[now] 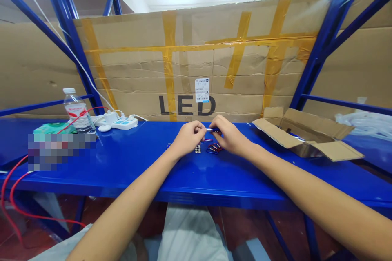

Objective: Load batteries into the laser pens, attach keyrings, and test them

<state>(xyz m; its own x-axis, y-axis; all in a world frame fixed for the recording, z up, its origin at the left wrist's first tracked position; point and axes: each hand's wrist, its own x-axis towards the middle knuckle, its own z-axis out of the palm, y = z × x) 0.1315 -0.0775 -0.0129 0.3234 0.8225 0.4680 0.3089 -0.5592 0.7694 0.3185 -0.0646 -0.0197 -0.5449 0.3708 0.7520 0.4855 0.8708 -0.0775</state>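
Note:
Both my hands meet above the blue table. Between them is a slim blue-and-silver tube that looks like a mini flashlight. The fingertips of my left hand pinch its silver end. My right hand has its fingers closed round the blue body, hiding part of it. Just below lie small silver button cells in a tight group. To their right rests a fan of red, dark and blue carabiners. A thin reddish piece lies behind them, partly hidden.
An open cardboard box with small items stands at the right. On the left are a water bottle, a green packet and a white power strip. Red cables hang over the left front edge. Taped cardboard closes the back.

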